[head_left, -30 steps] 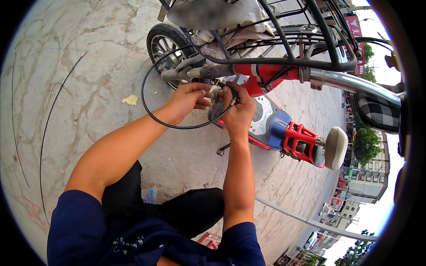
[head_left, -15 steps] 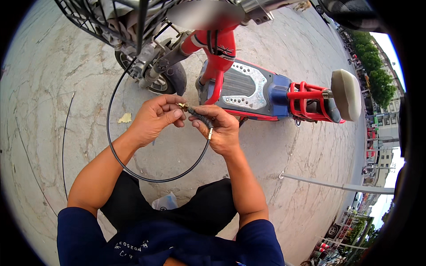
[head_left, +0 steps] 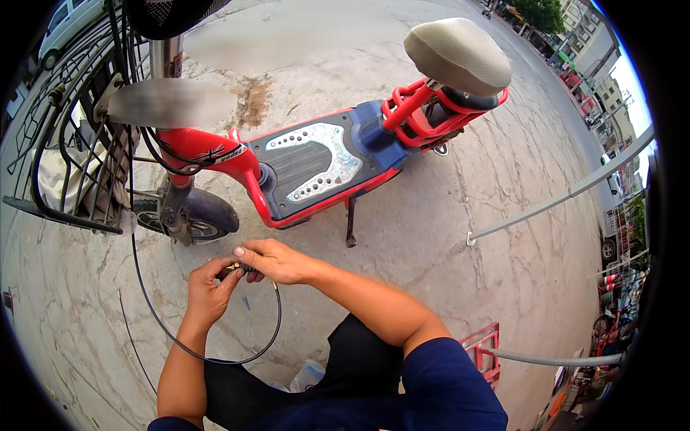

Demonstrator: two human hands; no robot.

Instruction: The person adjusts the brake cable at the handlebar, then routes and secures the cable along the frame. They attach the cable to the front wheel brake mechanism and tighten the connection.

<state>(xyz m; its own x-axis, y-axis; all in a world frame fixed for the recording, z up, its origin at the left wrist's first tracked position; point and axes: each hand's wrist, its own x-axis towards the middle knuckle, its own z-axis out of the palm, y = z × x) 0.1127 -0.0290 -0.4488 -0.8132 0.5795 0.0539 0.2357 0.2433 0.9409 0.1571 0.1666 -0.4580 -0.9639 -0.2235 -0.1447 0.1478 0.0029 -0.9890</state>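
Cable (head_left: 278,316) loops slack near the scooter (head_left: 305,172), likely giving its end play. Left hand (head_left: 208,289) pinches the brass-coloured fitting (head_left: 235,266) between fingers; right hand (head_left: 278,261), fingers closed on cable beside it, presumably steadies.

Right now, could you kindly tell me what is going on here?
A person's left hand and right hand are together at one end of a black cable, with a brass-coloured fitting showing between the fingers. The cable loops below the hands and runs up toward the basket of a red scooter, which stands just ahead. A thin dark cable lies on the ground to the left.
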